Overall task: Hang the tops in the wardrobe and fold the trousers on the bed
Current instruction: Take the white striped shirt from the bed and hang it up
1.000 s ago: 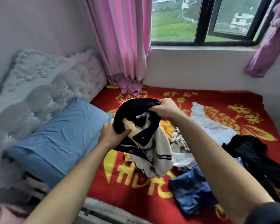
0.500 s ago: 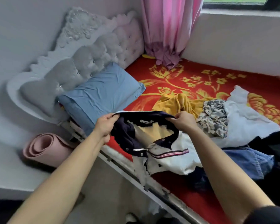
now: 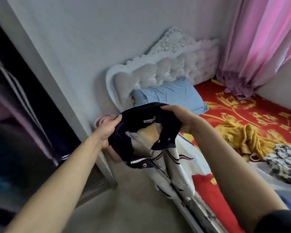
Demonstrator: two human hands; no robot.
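My left hand (image 3: 107,131) and right hand (image 3: 181,118) each grip the top (image 3: 134,118) by its navy collar, fingers curled round the cloth, holding the neck open between them. Its white body hangs below my hands, over the bed's edge. The bed (image 3: 267,108) lies right of my right hand. The dark wardrobe (image 3: 23,123) stands left of my left hand, apart from it.
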